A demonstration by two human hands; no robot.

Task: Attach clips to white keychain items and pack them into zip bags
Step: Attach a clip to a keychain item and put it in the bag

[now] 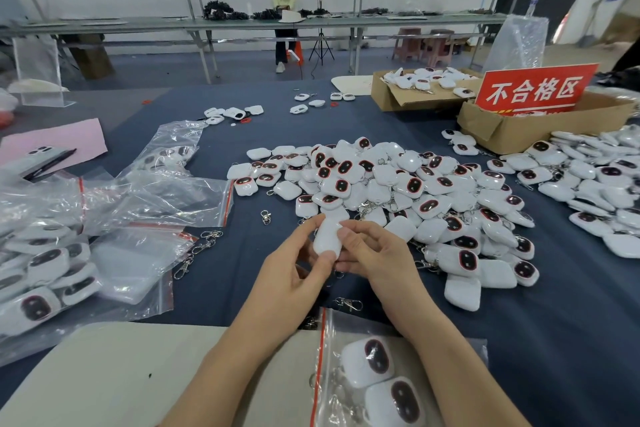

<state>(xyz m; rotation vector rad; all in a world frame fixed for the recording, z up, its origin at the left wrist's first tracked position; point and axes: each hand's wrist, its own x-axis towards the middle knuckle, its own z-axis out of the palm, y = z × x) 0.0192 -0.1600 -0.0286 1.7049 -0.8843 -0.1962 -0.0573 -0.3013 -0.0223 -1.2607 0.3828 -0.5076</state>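
Table: Blue cloth [221, 291] covered the worktable in a factory room, with a second bench and a seated person far behind.
Grip: My left hand [294, 274] and right hand [374, 253] both pinched one white keychain item [327, 239] between thumbs and fingertips, plain back towards me, lifted off the cloth.
Clip in hand: I could not tell; the item's ring end was hidden by my fingers.
Step in hand: Fitting the clip, as I judged it. Done well, the left hand steadied the body, the ring end was turned clear of my palm, and the clasp was pressed fully open so it snapped shut through the ring.
Nearest clip: A loose clip [349, 303] lay just below my hands, towards the near edge.
Spare clips: More clips [204, 246] lay left of my left hand.
Zip bag: A zip bag [374, 374] holding two items lay at the near edge, beside my right forearm.
Pile: The heap of items [398, 191] began just beyond my fingertips and ran to the right edge.
Left edge: Empty bags [156, 198] and filled bags [45, 274].
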